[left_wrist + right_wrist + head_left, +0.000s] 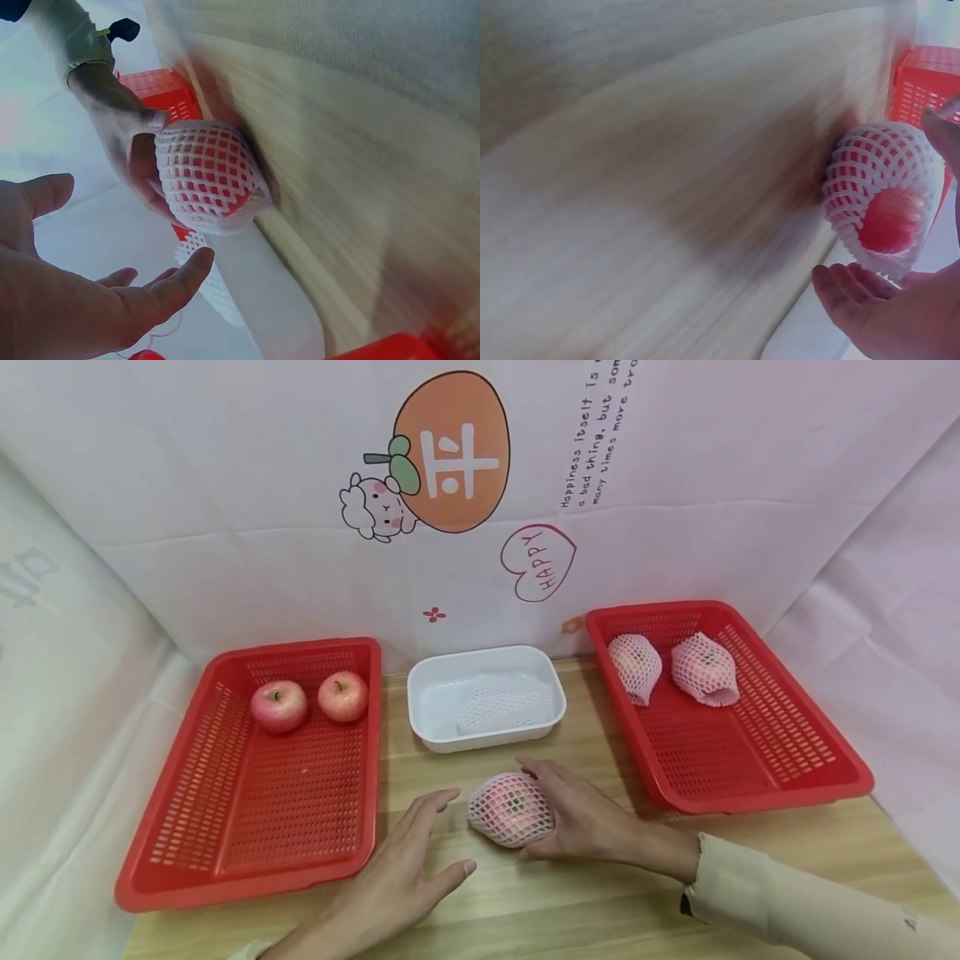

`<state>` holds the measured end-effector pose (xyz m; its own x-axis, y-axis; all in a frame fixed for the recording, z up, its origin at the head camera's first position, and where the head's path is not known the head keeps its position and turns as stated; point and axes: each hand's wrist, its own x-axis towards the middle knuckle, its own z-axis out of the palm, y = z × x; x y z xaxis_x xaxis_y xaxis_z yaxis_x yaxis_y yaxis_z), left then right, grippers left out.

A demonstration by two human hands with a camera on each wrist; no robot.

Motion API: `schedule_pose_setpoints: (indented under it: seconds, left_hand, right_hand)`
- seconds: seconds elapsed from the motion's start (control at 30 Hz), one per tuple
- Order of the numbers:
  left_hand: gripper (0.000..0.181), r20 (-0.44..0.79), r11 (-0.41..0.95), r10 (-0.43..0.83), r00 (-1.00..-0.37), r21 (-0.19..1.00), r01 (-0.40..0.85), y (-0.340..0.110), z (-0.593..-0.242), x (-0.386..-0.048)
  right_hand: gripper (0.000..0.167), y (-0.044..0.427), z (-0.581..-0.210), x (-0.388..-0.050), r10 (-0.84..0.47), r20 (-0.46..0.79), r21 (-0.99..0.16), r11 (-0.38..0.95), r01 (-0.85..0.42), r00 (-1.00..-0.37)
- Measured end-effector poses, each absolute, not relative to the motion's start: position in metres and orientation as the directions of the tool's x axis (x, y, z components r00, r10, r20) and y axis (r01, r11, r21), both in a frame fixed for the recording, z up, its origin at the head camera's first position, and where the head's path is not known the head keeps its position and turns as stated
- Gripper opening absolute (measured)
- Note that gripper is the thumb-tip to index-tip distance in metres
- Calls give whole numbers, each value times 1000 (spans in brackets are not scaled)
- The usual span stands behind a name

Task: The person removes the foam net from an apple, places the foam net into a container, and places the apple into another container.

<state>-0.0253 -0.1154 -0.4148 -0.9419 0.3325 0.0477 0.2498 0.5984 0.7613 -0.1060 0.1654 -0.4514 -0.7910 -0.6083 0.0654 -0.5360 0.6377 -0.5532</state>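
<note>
In the head view, my right hand (581,814) holds an apple in a white foam net (512,810) by its right side, over the wooden table. Its thumb is at the near side and its fingers at the far side. Red skin shows through the mesh of the netted apple (210,176) and at an open end in the right wrist view. My left hand (401,868) is just left of that apple, thumb and fingers spread apart, with a gap between it and the net. Nothing is in the left hand (97,292).
At left, a red basket (300,814) holds two bare apples (279,706). A white tray (435,697) with foam nets (506,702) stands at the back middle. The right red basket (697,760) contains two netted apples (705,668). A printed white cloth (262,485) hangs behind.
</note>
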Motion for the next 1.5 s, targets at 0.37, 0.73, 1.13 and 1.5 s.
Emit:
schedule_pose_setpoints:
  seconds: [0.37, 0.73, 1.13, 1.5]
  left_hand:
    - [70, -2, 473, 268, -963, 872, 130, -113, -427, -28]
    - [73, -40, 392, 284, -958, 917, 78, -113, -439, -32]
    - [70, -62, 365, 273, -960, 930, 44, -112, -444, -37]
    - [64, -64, 339, 251, -966, 940, 26, -111, -444, -41]
  right_hand:
    - [121, 168, -465, -104, -601, 148, -571, 596, -564, -785]
    - [123, 163, -475, -104, -552, 133, -637, 588, -497, -823]
    - [107, 159, -481, -105, -537, 182, -666, 549, -505, -824]
    - [98, 160, -475, -105, -501, 157, -696, 556, -455, -851]
